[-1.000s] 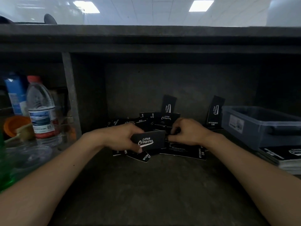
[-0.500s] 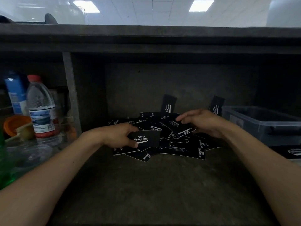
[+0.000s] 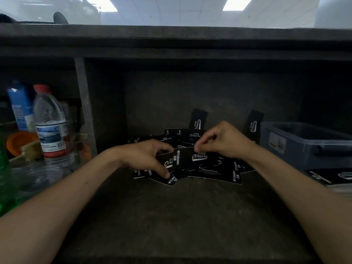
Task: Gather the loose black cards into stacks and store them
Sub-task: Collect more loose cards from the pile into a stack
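Right hand [image 3: 222, 140] came back over from the pile, now pinching one card [image 3: 185, 156] against the small stack [image 3: 167, 161] gripped in the left hand [image 3: 146, 155]. Loose cards [image 3: 215, 170] still litter the shelf [image 3: 171, 216] beside a grey bin [image 3: 304, 147].

Café or shop counter: under-counter shelf [image 3: 171, 216], "DRINK&COFFEE" cards [image 3: 213, 171], panel-lit ceiling [image 3: 190, 10].

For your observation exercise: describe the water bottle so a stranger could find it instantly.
Start at the dark shelf unit and go to its left compartment, past the upright divider. The water bottle stands there beside a blue carton; it alone is clear plastic with a red cap.
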The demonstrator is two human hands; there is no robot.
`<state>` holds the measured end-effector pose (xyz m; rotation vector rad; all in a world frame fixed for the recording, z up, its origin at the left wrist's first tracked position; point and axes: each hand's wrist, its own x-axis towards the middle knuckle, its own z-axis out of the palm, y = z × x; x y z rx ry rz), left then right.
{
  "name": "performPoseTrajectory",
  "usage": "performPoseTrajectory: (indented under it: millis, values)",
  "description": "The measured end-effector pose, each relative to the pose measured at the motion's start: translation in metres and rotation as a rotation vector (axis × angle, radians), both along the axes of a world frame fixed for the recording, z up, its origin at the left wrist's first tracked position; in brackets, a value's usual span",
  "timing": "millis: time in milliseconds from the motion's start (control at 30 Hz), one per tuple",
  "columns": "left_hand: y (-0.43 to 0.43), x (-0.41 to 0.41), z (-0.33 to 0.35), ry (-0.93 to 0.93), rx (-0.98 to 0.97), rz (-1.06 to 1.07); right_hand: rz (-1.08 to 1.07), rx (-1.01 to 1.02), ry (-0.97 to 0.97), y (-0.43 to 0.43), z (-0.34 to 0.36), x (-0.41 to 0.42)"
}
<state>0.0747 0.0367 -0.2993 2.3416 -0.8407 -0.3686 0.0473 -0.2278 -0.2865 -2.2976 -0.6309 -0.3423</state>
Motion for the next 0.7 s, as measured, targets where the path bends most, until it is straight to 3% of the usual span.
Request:
performPoseTrajectory:
  millis: [100, 200, 300, 400, 500, 700]
  values:
    - [-0.008, -0.004, -0.003, -0.024, -0.02, 0.008, -0.065, -0.031, -0.078, 0.013, -0.011, 0.002]
    - [-0.007, 0.001, -0.006, -0.18, -0.074, 0.037, -0.166, 0.104, -0.14, 0.015, -0.015, 0.01]
    - [0.007, 0.005, 0.002, -0.165, 0.001, 0.053, -0.232, 0.181, -0.151, 0.003, -0.021, 0.024]
    - [0.011, 0.004, 0.006, -0.089, 0.107, 0.046, -0.184, -0.045, -0.004, -0.003, -0.037, 0.03]
    - [0.004, 0.001, 0.003, -0.083, 0.088, 0.066, -0.255, -0.256, -0.02, 0.004, -0.043, 0.03]
    - [0.006, 0.006, 0.0, -0.144, 0.005, 0.122, -0.387, -0.099, 0.081, -0.005, -0.02, 0.028]
